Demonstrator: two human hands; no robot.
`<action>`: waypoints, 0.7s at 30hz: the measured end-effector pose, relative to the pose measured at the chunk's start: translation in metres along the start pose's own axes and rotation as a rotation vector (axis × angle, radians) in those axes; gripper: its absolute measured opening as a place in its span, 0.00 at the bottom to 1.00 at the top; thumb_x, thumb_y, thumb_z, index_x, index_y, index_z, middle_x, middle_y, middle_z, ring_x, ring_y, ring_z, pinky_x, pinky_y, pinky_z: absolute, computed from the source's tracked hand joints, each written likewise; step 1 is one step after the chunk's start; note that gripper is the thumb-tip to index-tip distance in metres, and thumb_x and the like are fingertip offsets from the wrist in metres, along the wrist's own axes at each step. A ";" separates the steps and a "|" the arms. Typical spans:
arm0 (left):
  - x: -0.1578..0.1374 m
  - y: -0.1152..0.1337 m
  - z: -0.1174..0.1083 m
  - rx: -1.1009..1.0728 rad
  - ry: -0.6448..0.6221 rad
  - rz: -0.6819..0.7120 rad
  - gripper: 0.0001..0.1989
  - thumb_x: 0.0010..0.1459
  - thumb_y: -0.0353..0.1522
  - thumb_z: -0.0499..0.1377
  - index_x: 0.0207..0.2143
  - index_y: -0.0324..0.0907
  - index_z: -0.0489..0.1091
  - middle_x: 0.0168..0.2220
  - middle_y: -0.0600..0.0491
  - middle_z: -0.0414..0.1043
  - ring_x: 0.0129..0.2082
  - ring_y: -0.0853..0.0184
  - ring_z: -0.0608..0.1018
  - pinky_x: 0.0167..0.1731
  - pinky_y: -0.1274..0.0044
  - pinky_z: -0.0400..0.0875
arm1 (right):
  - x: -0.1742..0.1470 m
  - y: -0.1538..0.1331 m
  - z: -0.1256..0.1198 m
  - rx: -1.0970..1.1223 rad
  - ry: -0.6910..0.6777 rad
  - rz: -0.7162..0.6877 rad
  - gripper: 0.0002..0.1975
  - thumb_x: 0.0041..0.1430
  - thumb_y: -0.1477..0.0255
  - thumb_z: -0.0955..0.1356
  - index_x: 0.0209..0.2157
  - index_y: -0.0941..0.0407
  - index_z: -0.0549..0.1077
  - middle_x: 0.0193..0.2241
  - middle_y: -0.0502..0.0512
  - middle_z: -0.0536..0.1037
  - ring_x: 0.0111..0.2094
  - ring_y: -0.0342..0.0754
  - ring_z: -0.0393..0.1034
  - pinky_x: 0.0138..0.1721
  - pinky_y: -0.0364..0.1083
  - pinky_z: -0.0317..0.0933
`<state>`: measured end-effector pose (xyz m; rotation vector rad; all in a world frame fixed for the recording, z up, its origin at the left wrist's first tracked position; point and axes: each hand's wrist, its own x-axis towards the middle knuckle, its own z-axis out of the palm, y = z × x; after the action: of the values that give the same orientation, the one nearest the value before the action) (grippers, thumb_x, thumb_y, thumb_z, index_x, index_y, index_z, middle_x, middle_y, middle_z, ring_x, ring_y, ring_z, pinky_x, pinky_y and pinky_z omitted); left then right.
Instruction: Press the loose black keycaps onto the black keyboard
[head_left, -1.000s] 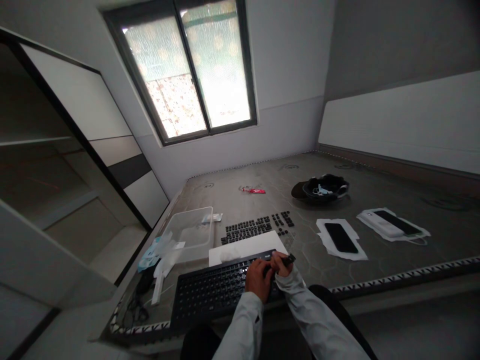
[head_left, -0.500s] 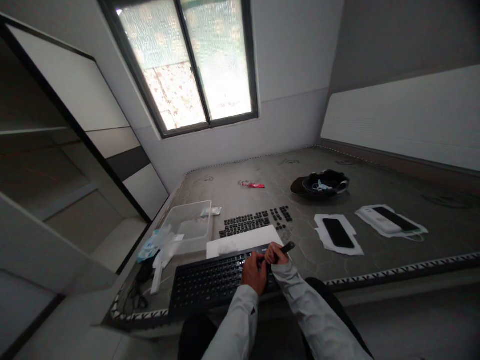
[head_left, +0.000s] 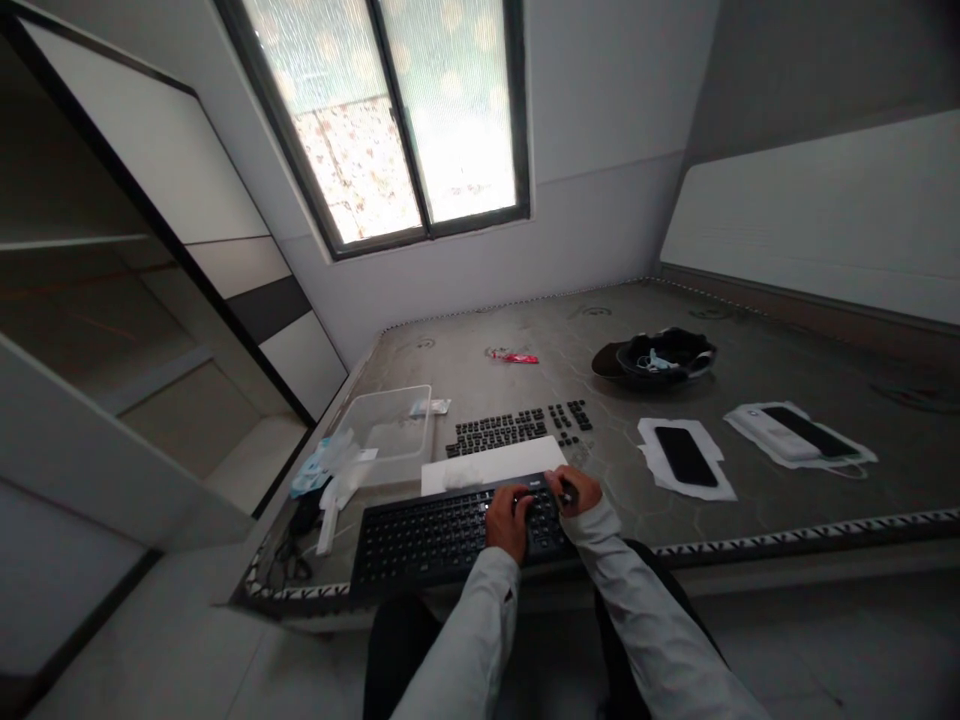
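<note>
A black keyboard (head_left: 427, 540) lies at the near edge of a grey patterned surface. My left hand (head_left: 508, 518) rests on its right part, fingers curled onto the keys. My right hand (head_left: 576, 491) is at the keyboard's right end, closed around a small dark tool whose tip barely shows. Behind the keyboard lies a white sheet (head_left: 495, 465), and beyond it rows of loose black keycaps (head_left: 517, 430).
A clear plastic tray (head_left: 390, 435) stands at the left, with wrappers and a cable beside it. A black phone on white paper (head_left: 684, 457), a white device (head_left: 795, 435), a dark cap (head_left: 656, 355) and a red packet (head_left: 517, 357) lie farther out.
My right hand has lowered onto the keyboard's right end, so the dark tool no longer sticks out to the right. The view has shifted slightly.
</note>
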<state>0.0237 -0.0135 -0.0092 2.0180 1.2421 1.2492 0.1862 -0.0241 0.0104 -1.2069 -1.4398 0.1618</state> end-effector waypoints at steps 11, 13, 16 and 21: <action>-0.001 0.006 0.000 -0.015 -0.008 -0.073 0.09 0.62 0.29 0.55 0.44 0.42 0.72 0.38 0.51 0.76 0.39 0.66 0.78 0.45 0.74 0.72 | -0.013 0.050 0.011 -0.214 -0.263 -0.184 0.09 0.59 0.63 0.69 0.36 0.52 0.80 0.25 0.52 0.77 0.27 0.46 0.71 0.32 0.45 0.64; -0.001 0.007 -0.001 -0.013 -0.005 -0.082 0.09 0.62 0.29 0.55 0.44 0.42 0.71 0.38 0.52 0.76 0.39 0.67 0.78 0.45 0.74 0.72 | -0.015 0.052 0.016 -0.213 -0.267 -0.179 0.09 0.58 0.63 0.70 0.36 0.51 0.80 0.25 0.52 0.78 0.27 0.47 0.72 0.32 0.46 0.64; -0.001 0.008 -0.002 -0.014 -0.002 -0.069 0.07 0.63 0.29 0.54 0.41 0.41 0.72 0.37 0.52 0.76 0.38 0.67 0.78 0.44 0.75 0.72 | -0.016 0.056 0.019 -0.215 -0.285 -0.163 0.09 0.57 0.63 0.71 0.38 0.51 0.81 0.26 0.52 0.78 0.29 0.47 0.72 0.33 0.46 0.64; -0.002 0.006 -0.001 -0.003 -0.013 -0.044 0.10 0.64 0.28 0.52 0.41 0.41 0.72 0.39 0.52 0.77 0.40 0.67 0.78 0.45 0.75 0.72 | -0.014 0.062 0.017 -0.208 -0.319 -0.106 0.09 0.57 0.64 0.71 0.38 0.50 0.81 0.26 0.53 0.78 0.29 0.48 0.71 0.32 0.46 0.64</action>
<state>0.0255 -0.0181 -0.0047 1.9831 1.2706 1.2145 0.2043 0.0027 -0.0469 -1.3106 -1.8313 0.1384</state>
